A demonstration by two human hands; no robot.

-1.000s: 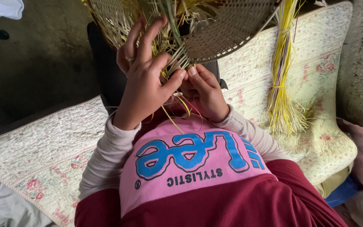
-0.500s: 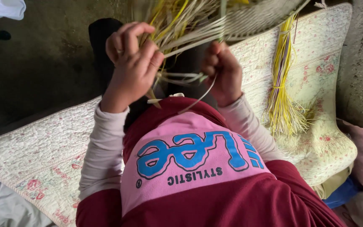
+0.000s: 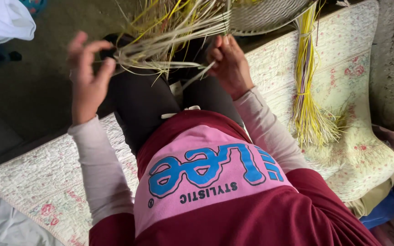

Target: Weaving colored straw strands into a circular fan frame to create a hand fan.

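A half-woven basket (image 3: 261, 13) of pale straw sits over my knees at the top of the head view, with loose yellow and pale strands (image 3: 169, 32) fanning out from its edge. My left hand (image 3: 87, 79) pinches the ends of a few pale strands and draws them out to the left. My right hand (image 3: 228, 64) is closed on strands close to the woven rim. My dark trousers (image 3: 147, 100) show below the strands.
I sit on a quilted floral mat (image 3: 343, 136). A tied bundle of yellow straw (image 3: 307, 91) lies on the mat to my right. Bare concrete floor (image 3: 33, 91) lies to the left, with white cloth (image 3: 1, 20) at the top left corner.
My hands have moved apart. The left hand has swung out to the left, pulling strands sideways, and the basket has shifted up and away from my body.
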